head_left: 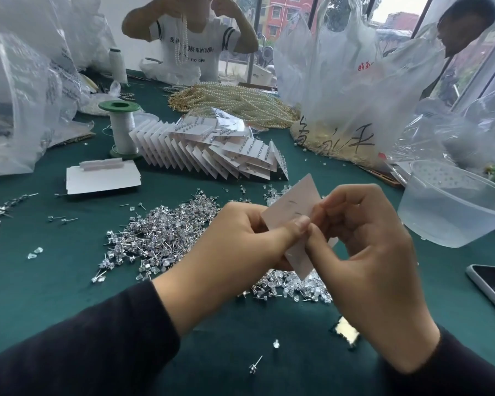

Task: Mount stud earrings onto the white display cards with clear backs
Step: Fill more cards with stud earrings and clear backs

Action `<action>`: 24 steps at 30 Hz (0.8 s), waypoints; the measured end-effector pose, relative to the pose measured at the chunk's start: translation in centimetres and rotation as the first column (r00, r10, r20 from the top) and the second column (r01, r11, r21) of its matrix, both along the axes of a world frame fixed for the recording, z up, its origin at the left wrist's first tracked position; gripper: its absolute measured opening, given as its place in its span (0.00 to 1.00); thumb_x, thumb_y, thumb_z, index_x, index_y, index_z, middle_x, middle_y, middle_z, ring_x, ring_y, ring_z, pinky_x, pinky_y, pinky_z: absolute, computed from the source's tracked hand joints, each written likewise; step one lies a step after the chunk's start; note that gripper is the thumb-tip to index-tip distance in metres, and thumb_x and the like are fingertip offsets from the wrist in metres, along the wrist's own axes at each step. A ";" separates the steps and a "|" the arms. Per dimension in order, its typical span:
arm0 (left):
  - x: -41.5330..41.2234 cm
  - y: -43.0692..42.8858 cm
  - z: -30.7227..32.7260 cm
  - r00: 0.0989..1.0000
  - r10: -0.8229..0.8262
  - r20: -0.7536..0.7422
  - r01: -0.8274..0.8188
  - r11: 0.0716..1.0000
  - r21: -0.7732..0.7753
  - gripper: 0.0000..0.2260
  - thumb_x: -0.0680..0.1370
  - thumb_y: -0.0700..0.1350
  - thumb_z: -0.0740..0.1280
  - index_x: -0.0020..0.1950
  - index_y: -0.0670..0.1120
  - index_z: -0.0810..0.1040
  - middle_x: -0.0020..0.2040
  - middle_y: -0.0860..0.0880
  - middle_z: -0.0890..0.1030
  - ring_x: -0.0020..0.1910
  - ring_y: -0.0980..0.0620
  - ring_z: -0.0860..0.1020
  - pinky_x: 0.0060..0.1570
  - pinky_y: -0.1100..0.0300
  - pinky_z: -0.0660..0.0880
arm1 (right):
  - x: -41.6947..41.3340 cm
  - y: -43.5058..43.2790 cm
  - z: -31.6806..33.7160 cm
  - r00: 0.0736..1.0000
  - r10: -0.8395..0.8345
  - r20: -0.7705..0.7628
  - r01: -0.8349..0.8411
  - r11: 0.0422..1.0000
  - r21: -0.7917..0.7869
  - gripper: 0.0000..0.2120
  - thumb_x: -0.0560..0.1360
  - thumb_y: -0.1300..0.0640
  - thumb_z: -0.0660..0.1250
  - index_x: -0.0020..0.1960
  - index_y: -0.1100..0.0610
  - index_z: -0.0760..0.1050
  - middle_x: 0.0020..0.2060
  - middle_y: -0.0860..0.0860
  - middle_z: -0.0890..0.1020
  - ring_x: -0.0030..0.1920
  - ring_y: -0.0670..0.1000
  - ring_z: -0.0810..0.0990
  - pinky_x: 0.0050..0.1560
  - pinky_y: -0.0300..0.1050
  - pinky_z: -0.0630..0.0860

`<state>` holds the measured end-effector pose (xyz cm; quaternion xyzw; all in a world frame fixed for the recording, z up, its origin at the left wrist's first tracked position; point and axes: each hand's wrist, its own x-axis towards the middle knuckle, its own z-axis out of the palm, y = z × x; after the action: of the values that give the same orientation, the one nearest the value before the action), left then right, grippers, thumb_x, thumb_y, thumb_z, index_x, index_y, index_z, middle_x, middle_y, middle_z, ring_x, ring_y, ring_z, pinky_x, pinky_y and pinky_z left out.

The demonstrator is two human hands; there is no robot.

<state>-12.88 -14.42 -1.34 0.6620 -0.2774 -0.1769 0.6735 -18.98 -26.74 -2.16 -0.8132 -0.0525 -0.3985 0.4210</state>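
Both hands point(306, 232) pinching one white card point(290, 208) mid-mount, finished cards point(212, 150) stacked behind, but a big stud pile point(160, 232) left on the desk.

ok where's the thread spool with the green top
In the head view the thread spool stands upright at upper left, just left of the fanned row of filled cards.
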 end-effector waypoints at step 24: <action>2.2 1.2 1.0 0.915 0.277 -0.292 -0.309 0.948 -0.071 0.07 0.72 0.36 0.66 0.33 0.38 0.76 0.25 0.47 0.81 0.23 0.52 0.79 0.22 0.64 0.74 | 1.5 -6.3 -0.6 0.815 -0.179 -0.551 -0.012 0.946 -0.325 0.04 0.69 0.57 0.72 0.40 0.48 0.82 0.33 0.45 0.79 0.35 0.42 0.76 0.36 0.29 0.70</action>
<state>-10.72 -13.25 -0.37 0.6244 -0.0872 -0.1490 0.7618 -17.46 -33.06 -2.74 -0.9529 0.0503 -0.1399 0.2645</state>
